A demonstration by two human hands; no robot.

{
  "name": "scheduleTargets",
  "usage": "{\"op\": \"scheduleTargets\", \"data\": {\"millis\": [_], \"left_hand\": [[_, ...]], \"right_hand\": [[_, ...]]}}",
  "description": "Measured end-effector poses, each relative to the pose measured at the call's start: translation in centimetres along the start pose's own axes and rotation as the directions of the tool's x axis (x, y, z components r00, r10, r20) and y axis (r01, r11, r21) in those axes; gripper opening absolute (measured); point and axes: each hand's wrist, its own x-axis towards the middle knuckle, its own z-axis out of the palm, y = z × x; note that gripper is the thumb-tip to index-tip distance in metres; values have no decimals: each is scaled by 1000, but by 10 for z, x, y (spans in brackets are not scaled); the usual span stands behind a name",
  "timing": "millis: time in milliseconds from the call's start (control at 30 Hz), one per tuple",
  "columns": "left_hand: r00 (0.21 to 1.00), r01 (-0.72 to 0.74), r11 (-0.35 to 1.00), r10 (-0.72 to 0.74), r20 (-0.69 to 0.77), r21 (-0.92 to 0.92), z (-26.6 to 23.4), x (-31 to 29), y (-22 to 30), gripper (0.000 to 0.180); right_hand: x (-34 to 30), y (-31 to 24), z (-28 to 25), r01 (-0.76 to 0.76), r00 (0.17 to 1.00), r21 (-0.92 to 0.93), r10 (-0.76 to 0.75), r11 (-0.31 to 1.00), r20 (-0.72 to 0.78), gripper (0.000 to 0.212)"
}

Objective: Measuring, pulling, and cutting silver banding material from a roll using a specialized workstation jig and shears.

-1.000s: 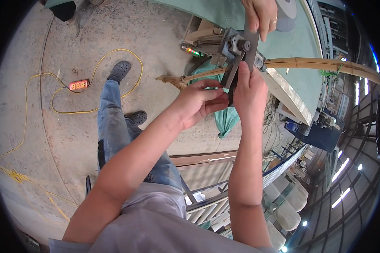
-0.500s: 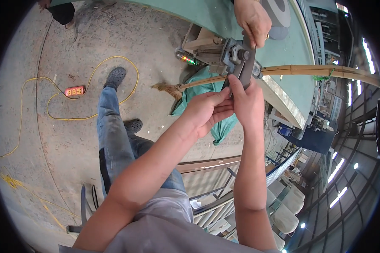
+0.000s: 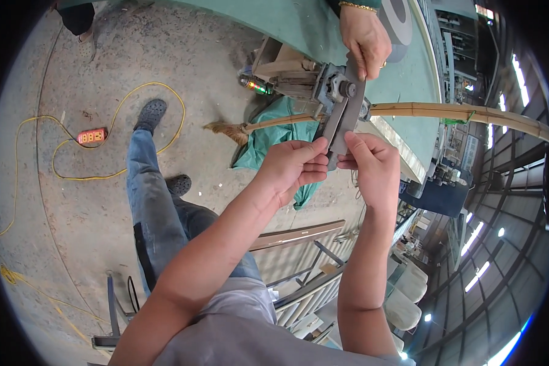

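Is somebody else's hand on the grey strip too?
Yes, another person's hand pinches the upper part of the grey strip, while the right hand holds it lower down.

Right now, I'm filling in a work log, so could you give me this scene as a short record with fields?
Left hand: pinching the grey band near its lower end
Right hand: thumb and fingers on the band, right of the left hand
Co-worker's hand: gripping the band's upper part
Device: metal mechanism beside the band
Broom: handle crosses behind the band
Floor: red socket box, yellow cord
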Motion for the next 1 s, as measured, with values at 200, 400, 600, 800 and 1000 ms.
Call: {"op": "scheduleTargets", "data": {"millis": [200, 400, 600, 800, 1000], "left_hand": [[999, 21, 1000, -22, 36, 18, -2, -1, 3, 25], [992, 68, 997, -63, 113, -45, -9, 1, 4, 22], [985, 73, 995, -62, 162, -64, -14, 4, 4, 19], [990, 59, 998, -57, 131, -13, -11, 3, 4, 19], [988, 53, 999, -52, 147, -3, -12, 1, 7, 23]], "right_hand": [[0, 3, 4, -32, 998, -7, 32, 999, -47, 21], [1, 4, 3, -23, 1000, 16, 24, 1000, -19, 21], [3, 7, 9, -3, 1000, 33, 3, 999, 0, 20], [1, -1, 1, -95, 994, 35, 93, 995, 53, 18], [0, -6, 1, -146, 988, 47, 143, 988, 62, 18]]}}
